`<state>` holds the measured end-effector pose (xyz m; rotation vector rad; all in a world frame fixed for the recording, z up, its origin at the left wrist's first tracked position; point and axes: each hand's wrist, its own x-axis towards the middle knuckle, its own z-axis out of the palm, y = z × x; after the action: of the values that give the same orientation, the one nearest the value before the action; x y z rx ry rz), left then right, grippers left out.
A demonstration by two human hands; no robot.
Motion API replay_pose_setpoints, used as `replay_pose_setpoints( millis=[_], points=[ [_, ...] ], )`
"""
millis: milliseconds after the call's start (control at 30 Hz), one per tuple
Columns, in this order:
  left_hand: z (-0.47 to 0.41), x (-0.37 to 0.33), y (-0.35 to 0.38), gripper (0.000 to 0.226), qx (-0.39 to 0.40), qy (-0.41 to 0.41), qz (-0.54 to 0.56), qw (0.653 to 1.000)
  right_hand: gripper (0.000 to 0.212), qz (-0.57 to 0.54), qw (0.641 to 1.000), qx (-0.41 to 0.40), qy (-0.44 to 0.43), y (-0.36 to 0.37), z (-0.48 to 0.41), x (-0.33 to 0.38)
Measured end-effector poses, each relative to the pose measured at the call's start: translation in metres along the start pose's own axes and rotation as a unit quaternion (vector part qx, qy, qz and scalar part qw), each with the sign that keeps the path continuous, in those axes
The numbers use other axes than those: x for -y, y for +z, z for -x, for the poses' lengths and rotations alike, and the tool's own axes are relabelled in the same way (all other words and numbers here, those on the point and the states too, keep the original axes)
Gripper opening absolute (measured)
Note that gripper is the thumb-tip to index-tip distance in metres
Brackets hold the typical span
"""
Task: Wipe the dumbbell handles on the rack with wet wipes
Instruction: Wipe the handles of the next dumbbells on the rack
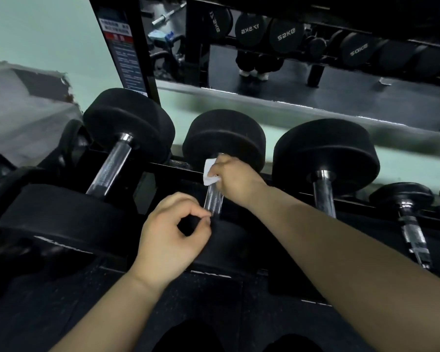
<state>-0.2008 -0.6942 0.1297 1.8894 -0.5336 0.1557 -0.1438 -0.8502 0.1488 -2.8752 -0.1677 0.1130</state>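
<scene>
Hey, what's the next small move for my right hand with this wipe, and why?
Probably slide the right hand, gripping the white wet wipe, toward you along the middle dumbbell's knurled chrome handle: the wipe sits at its far end, and the stretch nearer you is bare.

Dim greenish light, soft blur, warped edges.

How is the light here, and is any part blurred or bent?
Head view: dim, greenish light; glints on the left knurled chrome dumbbell handle; the white wet wipe nearly washed out; lines bend toward the edges; grey upper-left area smeared.
</scene>
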Motion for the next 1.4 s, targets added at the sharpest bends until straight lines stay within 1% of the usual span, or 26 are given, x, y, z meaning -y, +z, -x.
replay_pose_setpoints(
  millis=[67, 133, 200, 267, 333, 433, 467, 533, 633, 700, 767, 833, 1000, 1067, 1167, 1200, 1267, 1400],
  points=[
    [0.000, 0.001, 0.000, 0.020, -0.005, -0.001, -0.001, 1.000, 0.028, -0.020, 0.999, 0.036, -0.018, -0.002, 0.003, 0.003],
    [0.000, 0.001, 0.001, 0.020, -0.007, 0.001, 0.002, 1.000, 0.026, -0.020, 0.995, 0.082, -0.059, 0.000, 0.011, 0.005],
    [0.000, 0.001, 0.000, 0.019, -0.006, 0.003, 0.001, 1.000, 0.026, -0.004, 0.990, 0.099, -0.100, 0.002, 0.018, 0.005],
    [0.000, 0.002, 0.000, 0.018, -0.010, 0.007, -0.001, 1.000, 0.026, -0.003, 0.989, 0.102, -0.104, 0.001, 0.014, 0.002],
    [0.000, 0.002, 0.000, 0.017, -0.014, 0.013, -0.001, 1.000, 0.027, -0.022, 0.995, 0.079, -0.062, -0.002, 0.001, -0.003],
    [0.001, 0.002, 0.000, 0.017, -0.018, 0.016, 0.000, 1.000, 0.029, -0.076, 0.997, -0.024, 0.015, -0.005, -0.013, -0.011],
    [0.001, 0.002, 0.000, 0.017, -0.018, 0.015, 0.002, 1.000, 0.029, -0.091, 0.995, -0.037, 0.025, -0.004, -0.011, -0.012],
    [0.001, 0.002, 0.000, 0.017, -0.021, 0.017, 0.000, 1.000, 0.031, -0.102, 0.995, -0.014, 0.001, -0.005, -0.003, -0.012],
    [0.001, 0.003, 0.001, 0.015, -0.021, 0.017, -0.004, 1.000, 0.028, -0.074, 0.991, 0.079, -0.082, -0.007, 0.016, -0.006],
    [0.001, 0.003, 0.000, 0.014, -0.023, 0.020, -0.007, 1.000, 0.028, -0.045, 0.985, 0.116, -0.124, -0.007, 0.025, -0.006],
    [0.001, 0.003, 0.001, 0.014, -0.023, 0.023, -0.008, 0.999, 0.027, -0.034, 0.983, 0.121, -0.134, -0.008, 0.025, -0.007],
    [0.001, 0.003, 0.001, 0.014, -0.023, 0.022, -0.008, 0.999, 0.026, -0.037, 0.986, 0.116, -0.115, -0.010, 0.016, -0.008],
    [0.001, 0.003, 0.001, 0.013, -0.026, 0.025, -0.010, 0.999, 0.023, -0.084, 0.996, 0.037, -0.024, -0.010, -0.002, -0.009],
    [0.001, 0.004, 0.001, 0.013, -0.025, 0.028, -0.012, 0.999, 0.023, -0.051, 0.996, 0.060, -0.046, -0.006, 0.005, -0.004],
    [0.001, 0.005, 0.001, 0.013, -0.024, 0.029, -0.014, 0.999, 0.024, -0.016, 0.981, 0.142, -0.132, 0.004, 0.022, 0.007],
    [0.001, 0.005, 0.001, 0.013, -0.024, 0.030, -0.015, 0.999, 0.024, -0.014, 0.978, 0.148, -0.143, 0.004, 0.023, 0.007],
    [0.001, 0.006, 0.001, 0.014, -0.023, 0.030, -0.016, 0.999, 0.024, -0.011, 0.984, 0.120, -0.130, -0.003, 0.014, 0.002],
    [0.001, 0.004, 0.001, 0.016, -0.026, 0.023, -0.012, 0.999, 0.028, -0.012, 1.000, 0.015, -0.016, -0.014, -0.010, -0.014]
  ],
)
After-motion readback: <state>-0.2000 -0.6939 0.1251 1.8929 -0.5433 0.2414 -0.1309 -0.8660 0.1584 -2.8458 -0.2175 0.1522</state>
